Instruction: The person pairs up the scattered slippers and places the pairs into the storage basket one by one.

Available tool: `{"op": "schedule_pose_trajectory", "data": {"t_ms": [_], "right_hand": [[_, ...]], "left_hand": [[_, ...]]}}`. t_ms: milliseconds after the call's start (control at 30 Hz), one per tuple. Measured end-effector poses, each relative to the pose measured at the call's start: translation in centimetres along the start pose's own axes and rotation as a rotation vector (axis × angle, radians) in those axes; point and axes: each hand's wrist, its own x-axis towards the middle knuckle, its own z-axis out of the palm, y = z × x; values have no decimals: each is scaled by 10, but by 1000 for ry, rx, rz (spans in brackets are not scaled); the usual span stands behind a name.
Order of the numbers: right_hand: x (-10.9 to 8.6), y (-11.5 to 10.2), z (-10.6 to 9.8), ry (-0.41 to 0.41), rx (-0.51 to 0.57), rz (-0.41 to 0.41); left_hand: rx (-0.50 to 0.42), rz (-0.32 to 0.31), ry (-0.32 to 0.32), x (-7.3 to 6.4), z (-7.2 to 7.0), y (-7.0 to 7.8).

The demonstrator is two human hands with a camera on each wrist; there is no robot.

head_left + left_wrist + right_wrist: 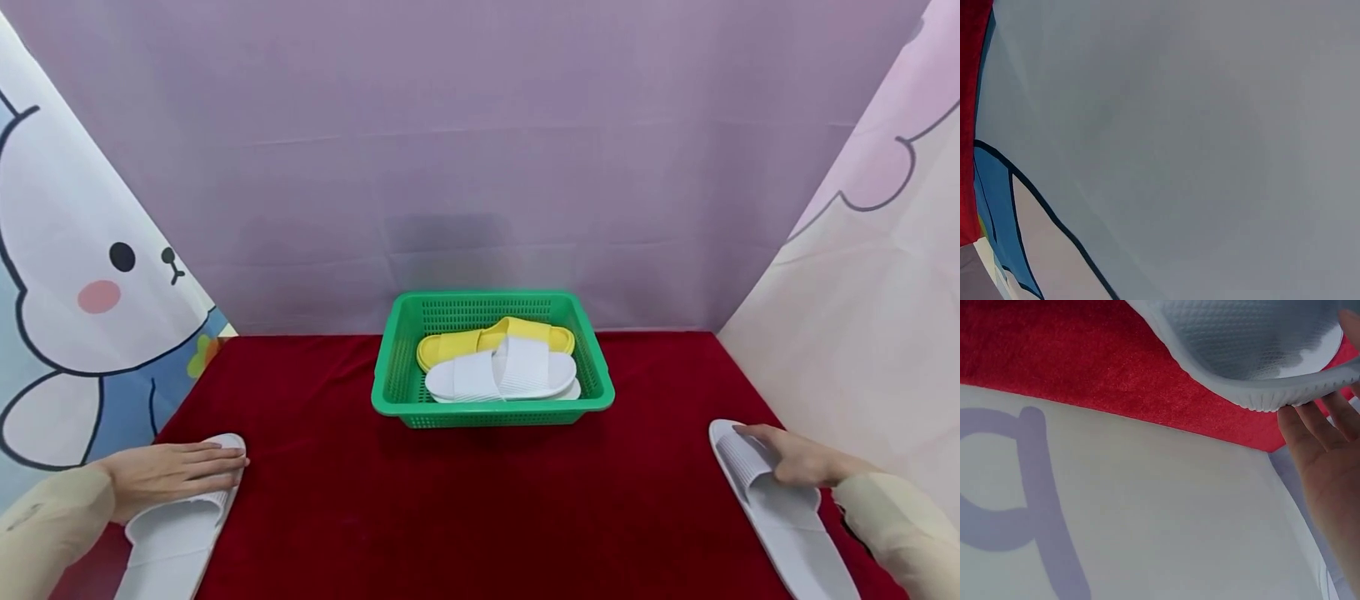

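Two white slippers lie apart on the red cloth. My left hand (pixel 176 477) rests across the strap of the left slipper (pixel 168 537), its fingers straight and close together; the left wrist view shows neither. At the far right, my right hand (pixel 802 457) holds the right slipper (pixel 795 529) by the side of its ribbed strap. In the right wrist view, fingers (pixel 1316 428) press the outside of the strap (pixel 1272 394), with the thumb partly cut off at the edge. A green basket (pixel 491 408) holds a yellow pair (pixel 457 343) and a white pair of slippers (pixel 476 377).
Red cloth (pixel 487 508) covers the table. Behind the basket hangs a lilac curtain (pixel 480 167). Printed cartoon curtains enclose the left side (pixel 90 250) and the right side (pixel 885 308), close to each hand.
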Motion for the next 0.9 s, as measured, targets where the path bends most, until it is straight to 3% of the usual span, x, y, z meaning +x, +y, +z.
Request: {"op": "schedule_pose_trajectory", "data": {"t_ms": [333, 600, 800, 900], "right_hand": [[2, -4, 0, 12, -52, -11], [2, -11, -4, 74, -125, -64], [-2, -12, -10, 136, -170, -109], [-3, -14, -14, 139, -153, -95]], "left_hand": [[-140, -17, 24, -4, 0, 2], [-72, 9, 5, -9, -15, 0], [-13, -80, 40, -8, -33, -12], [8, -161, 86, -6, -42, -19]]}}
